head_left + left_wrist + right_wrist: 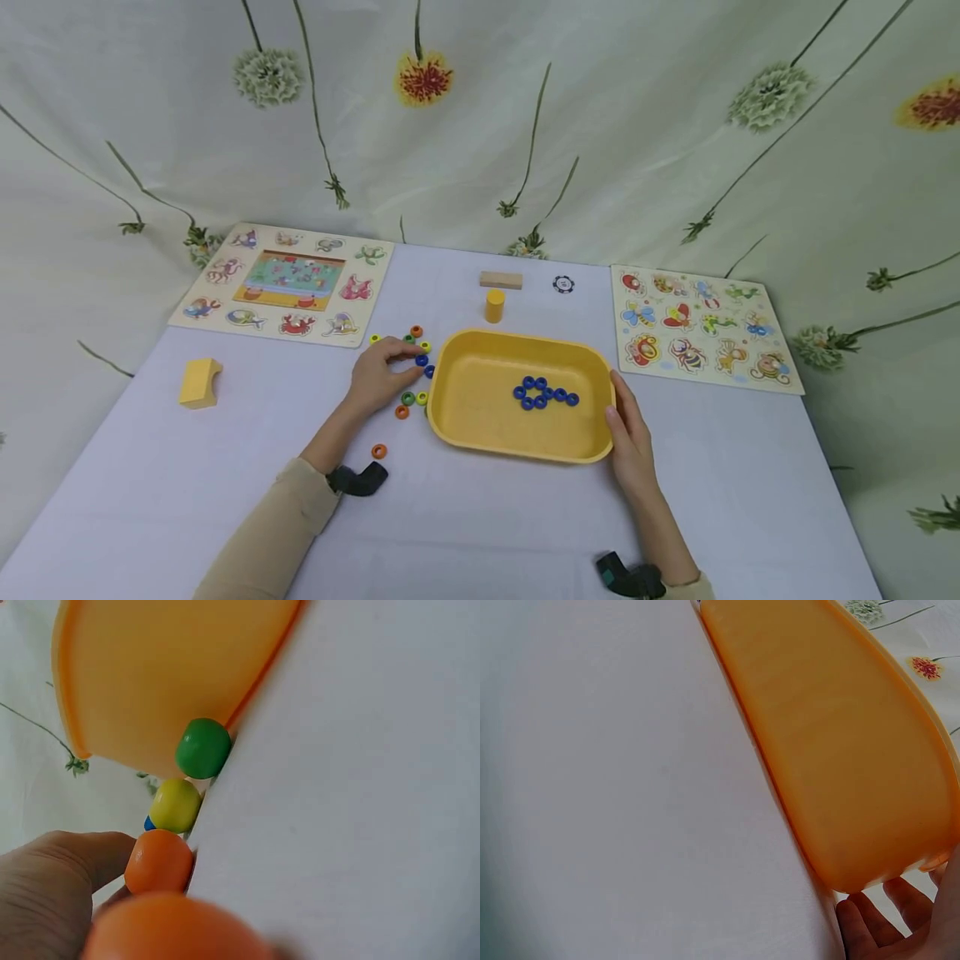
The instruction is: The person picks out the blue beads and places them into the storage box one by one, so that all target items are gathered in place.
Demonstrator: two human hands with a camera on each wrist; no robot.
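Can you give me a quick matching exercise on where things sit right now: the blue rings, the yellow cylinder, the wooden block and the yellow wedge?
Things:
1. blue rings
2. yellow cylinder
3. wooden block
4. yellow wedge

Places:
A. alone on the table's left side, near the edge
B. lying flat at the far side, beside a poker chip
C. clustered inside the yellow tray
D. standing upright just behind the tray's far rim

Pairs: 1-C, 2-D, 3-B, 4-A
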